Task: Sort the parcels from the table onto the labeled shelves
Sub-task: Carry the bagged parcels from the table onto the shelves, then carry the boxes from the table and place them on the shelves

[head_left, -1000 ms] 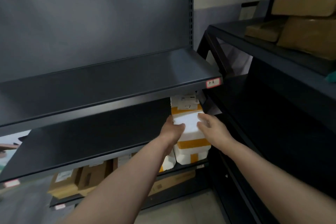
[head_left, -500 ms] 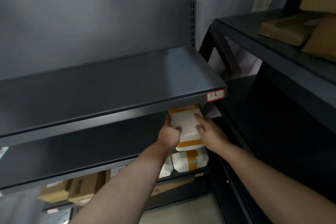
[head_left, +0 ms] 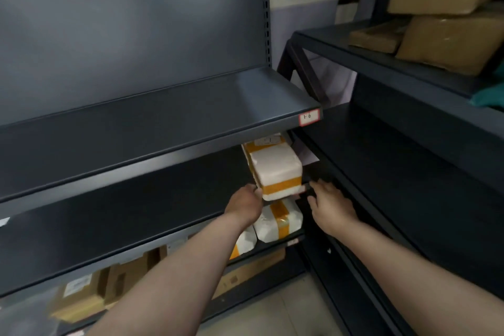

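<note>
A white foam parcel (head_left: 275, 169) banded with orange tape lies at the right end of the middle shelf (head_left: 136, 215), just under the shelf tagged "1-6" (head_left: 309, 117). My left hand (head_left: 244, 206) holds the parcel's near left corner, fingers curled against its edge. My right hand (head_left: 328, 204) hovers just right of the parcel's near right corner, fingers straight and spread, holding nothing. The parcel's far end is hidden under the upper shelf.
Two more white taped parcels (head_left: 281, 219) sit on the shelf below. Brown cardboard boxes (head_left: 81, 297) fill the bottom shelf at left. A second dark rack (head_left: 409, 172) stands close on the right with brown parcels (head_left: 450, 43) on top.
The parcel has gone deeper onto the middle shelf and now rests there. My right hand has let go and drawn back to the right; my left hand stays at the corner.
</note>
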